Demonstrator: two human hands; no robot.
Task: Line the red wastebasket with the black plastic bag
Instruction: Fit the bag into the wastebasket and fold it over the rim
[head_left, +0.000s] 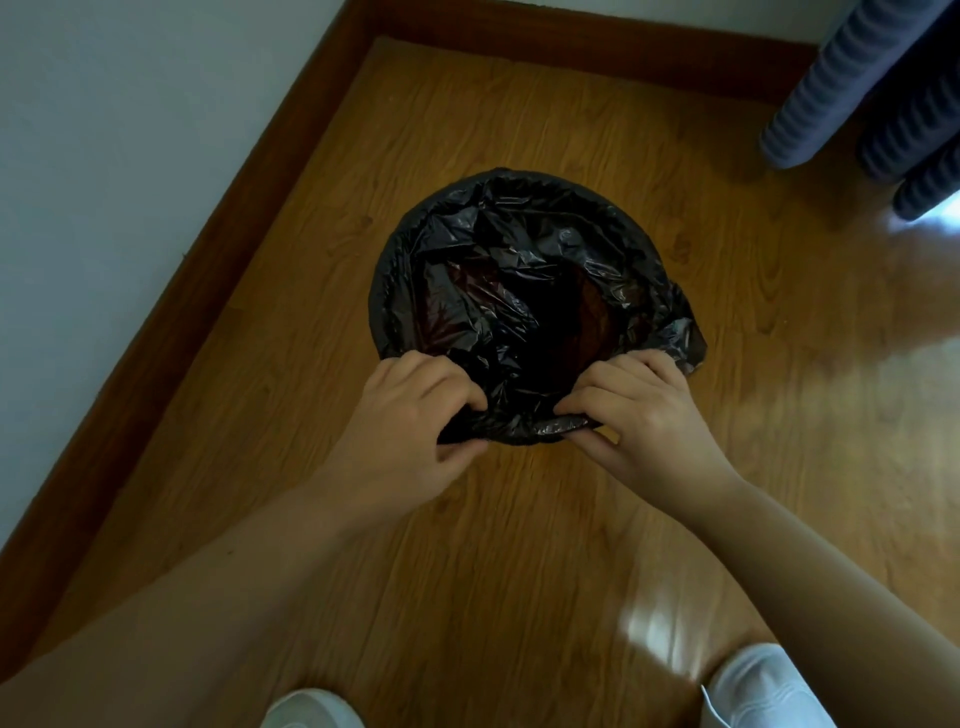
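The black plastic bag (519, 249) lies spread inside the round wastebasket on the wooden floor, its edge folded over most of the rim. The wastebasket shows only as a dark red tint (592, 317) through the thin plastic inside. My left hand (415, 410) pinches the bag's edge at the near left of the rim. My right hand (634, 410) pinches the bunched edge at the near right. A loose flap of bag (691, 338) sticks out on the right side.
A white wall (104, 156) with a brown skirting board (197, 291) runs along the left and the back. Dark ribbed curtain folds (857, 88) hang at the top right. White shoes (763, 691) show at the bottom edge.
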